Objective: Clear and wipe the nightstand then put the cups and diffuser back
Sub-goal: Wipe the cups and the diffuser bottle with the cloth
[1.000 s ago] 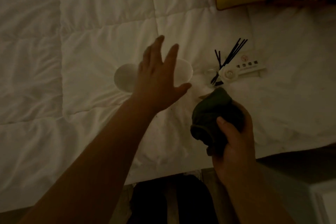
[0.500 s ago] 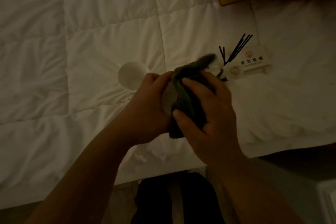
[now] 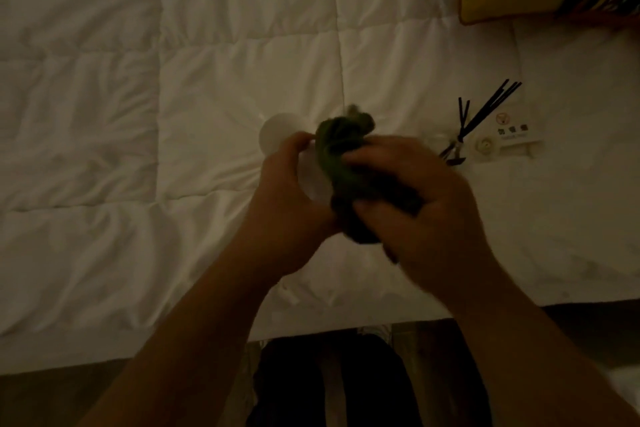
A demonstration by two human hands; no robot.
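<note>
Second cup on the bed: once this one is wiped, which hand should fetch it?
Left, probably. The second cup lies on the quilt just beyond the left hand, which holds only the first cup. The right hand is farther away and grips the green cloth.

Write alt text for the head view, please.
Over a white bed, the left hand holds a white cup while the right hand rubs it with a dark green cloth. Another cup and a diffuser lie behind.
</note>
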